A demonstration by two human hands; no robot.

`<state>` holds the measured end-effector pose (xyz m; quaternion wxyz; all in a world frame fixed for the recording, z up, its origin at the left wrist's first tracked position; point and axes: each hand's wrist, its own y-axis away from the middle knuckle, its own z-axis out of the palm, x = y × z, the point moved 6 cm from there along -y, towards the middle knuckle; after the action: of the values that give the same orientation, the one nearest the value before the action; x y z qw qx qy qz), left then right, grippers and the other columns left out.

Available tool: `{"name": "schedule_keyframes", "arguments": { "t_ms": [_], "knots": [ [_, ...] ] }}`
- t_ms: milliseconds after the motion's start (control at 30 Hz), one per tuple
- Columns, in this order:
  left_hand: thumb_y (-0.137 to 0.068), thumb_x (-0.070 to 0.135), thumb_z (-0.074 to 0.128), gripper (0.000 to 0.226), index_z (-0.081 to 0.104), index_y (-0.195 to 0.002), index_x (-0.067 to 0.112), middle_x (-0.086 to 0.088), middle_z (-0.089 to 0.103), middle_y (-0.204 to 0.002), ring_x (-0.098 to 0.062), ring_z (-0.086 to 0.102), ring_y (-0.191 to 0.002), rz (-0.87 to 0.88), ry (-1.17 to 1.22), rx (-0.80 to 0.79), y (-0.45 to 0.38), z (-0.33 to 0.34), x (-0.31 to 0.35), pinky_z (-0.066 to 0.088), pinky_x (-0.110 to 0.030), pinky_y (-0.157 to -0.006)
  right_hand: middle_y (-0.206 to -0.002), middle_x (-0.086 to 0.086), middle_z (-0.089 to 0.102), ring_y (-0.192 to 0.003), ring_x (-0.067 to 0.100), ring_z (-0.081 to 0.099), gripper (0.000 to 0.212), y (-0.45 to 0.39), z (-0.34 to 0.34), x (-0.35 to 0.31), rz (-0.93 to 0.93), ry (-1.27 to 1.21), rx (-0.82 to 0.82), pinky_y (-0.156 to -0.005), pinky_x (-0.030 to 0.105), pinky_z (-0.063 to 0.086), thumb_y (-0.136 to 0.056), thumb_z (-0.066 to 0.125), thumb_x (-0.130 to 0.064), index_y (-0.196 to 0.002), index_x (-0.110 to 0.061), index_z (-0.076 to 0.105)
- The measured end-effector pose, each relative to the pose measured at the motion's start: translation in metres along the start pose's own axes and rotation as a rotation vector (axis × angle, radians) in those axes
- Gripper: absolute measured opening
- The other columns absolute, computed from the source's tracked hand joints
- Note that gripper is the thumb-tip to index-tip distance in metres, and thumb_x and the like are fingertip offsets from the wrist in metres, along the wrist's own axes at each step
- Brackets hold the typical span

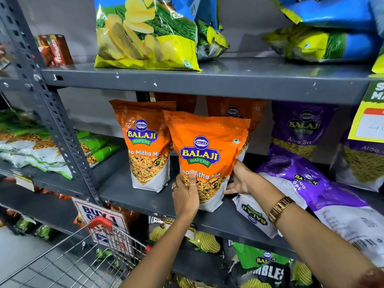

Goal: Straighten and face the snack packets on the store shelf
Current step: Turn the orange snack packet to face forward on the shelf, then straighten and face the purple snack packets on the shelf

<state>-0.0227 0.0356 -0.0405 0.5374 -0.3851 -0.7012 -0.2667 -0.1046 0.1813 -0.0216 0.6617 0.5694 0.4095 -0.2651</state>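
An orange Balaji Mitha Mix packet (207,150) stands upright near the front of the grey middle shelf (158,202), label facing me. My left hand (186,194) grips its lower left corner, thumb across the front. My right hand (239,179) presses its lower right side, fingers behind. A second orange packet (143,142) stands upright just left and further back. Two more orange packets (234,109) stand behind. Purple Aloo Sev packets (295,183) lie flat and skewed to the right, one under my right wrist; another purple packet (299,129) stands upright behind them.
The upper shelf (207,80) holds yellow-and-blue chip bags (145,34). Green and white packets (41,148) lie on the left bay. A wire cart with a red handle (99,223) stands at lower left. A yellow price sign (369,121) hangs at right. Chip bags fill the shelf below.
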Motion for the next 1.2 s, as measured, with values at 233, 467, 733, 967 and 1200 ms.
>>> {"name": "schedule_keyframes", "arguments": {
  "t_ms": [233,467,733,967,1200],
  "knots": [
    [-0.077,0.071,0.027,0.087,0.031,-0.137,0.008,-0.011,0.028,-0.147,-0.035,0.043,-0.125,0.089,-0.01,0.151,0.014,-0.013,0.009,0.039,-0.046,-0.099,-0.117,0.022,0.059,-0.122,0.039,0.05,0.057,0.014,-0.029,-0.011,-0.129,-0.243,0.173,-0.103,0.047,0.039,-0.095,0.033,-0.044,-0.138,-0.006,0.038],
    [-0.085,0.039,0.041,0.041,0.058,-0.092,0.002,-0.013,0.054,-0.105,-0.037,0.057,-0.096,0.481,0.029,0.146,0.047,0.0,0.037,0.048,-0.034,-0.081,-0.134,0.025,0.051,-0.114,0.037,0.055,0.036,0.04,-0.102,-0.002,-0.239,-0.391,0.414,-0.097,0.04,0.044,-0.095,0.039,-0.023,-0.107,0.006,0.056],
    [-0.082,0.006,0.053,0.017,0.061,-0.096,0.002,-0.018,0.061,-0.095,-0.023,0.052,-0.082,0.56,0.019,0.007,0.065,0.045,0.072,0.037,-0.026,-0.071,-0.126,0.03,0.056,-0.072,0.033,0.067,0.037,0.08,-0.159,0.034,-0.235,-0.445,0.557,-0.074,0.037,0.055,-0.095,0.04,-0.023,-0.121,0.002,0.049],
    [-0.088,0.026,0.054,0.05,0.046,-0.133,0.005,-0.019,0.055,-0.133,-0.033,0.05,-0.123,0.321,-0.337,-0.423,0.054,0.115,0.068,0.04,-0.034,-0.099,-0.064,0.014,0.048,-0.047,0.023,0.049,0.042,0.084,-0.171,0.079,0.121,0.146,0.478,-0.038,0.031,0.046,-0.086,0.055,-0.042,-0.068,-0.006,0.042],
    [-0.084,0.035,0.057,0.052,0.053,-0.124,0.003,-0.016,0.056,-0.13,-0.033,0.053,-0.118,-0.107,-0.292,-0.571,0.043,0.136,0.043,0.041,-0.031,-0.092,-0.09,0.01,0.058,-0.09,0.034,0.06,0.037,0.064,-0.152,0.094,0.015,-0.148,0.263,-0.075,0.045,0.051,-0.081,0.066,-0.03,-0.108,-0.012,0.047]
  ]
}}
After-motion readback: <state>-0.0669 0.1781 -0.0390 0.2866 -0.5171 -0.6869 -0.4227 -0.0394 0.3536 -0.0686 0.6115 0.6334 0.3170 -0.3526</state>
